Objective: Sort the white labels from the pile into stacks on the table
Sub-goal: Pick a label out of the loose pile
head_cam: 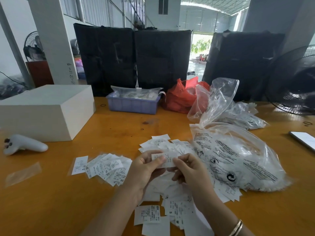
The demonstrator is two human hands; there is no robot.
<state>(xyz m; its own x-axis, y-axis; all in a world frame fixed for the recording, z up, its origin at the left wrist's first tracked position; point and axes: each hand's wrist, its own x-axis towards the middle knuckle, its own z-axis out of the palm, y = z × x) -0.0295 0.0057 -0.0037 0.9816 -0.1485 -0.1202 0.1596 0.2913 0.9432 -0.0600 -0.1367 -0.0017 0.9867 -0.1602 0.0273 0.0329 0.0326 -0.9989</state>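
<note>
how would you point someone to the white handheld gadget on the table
Start at the big white rectangular box on the left of the orange wooden table. Just in front of its near left corner lies the white plastic handheld controller. It is curved and smooth, with small dark buttons at its left end, unlike the flat paper labels.

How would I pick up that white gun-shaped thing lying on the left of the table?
Probably grip the white handheld device round its narrower right-hand end, coming down from above. It lies flat on its side on the table, and the bulkier left end carries dark buttons.
</note>
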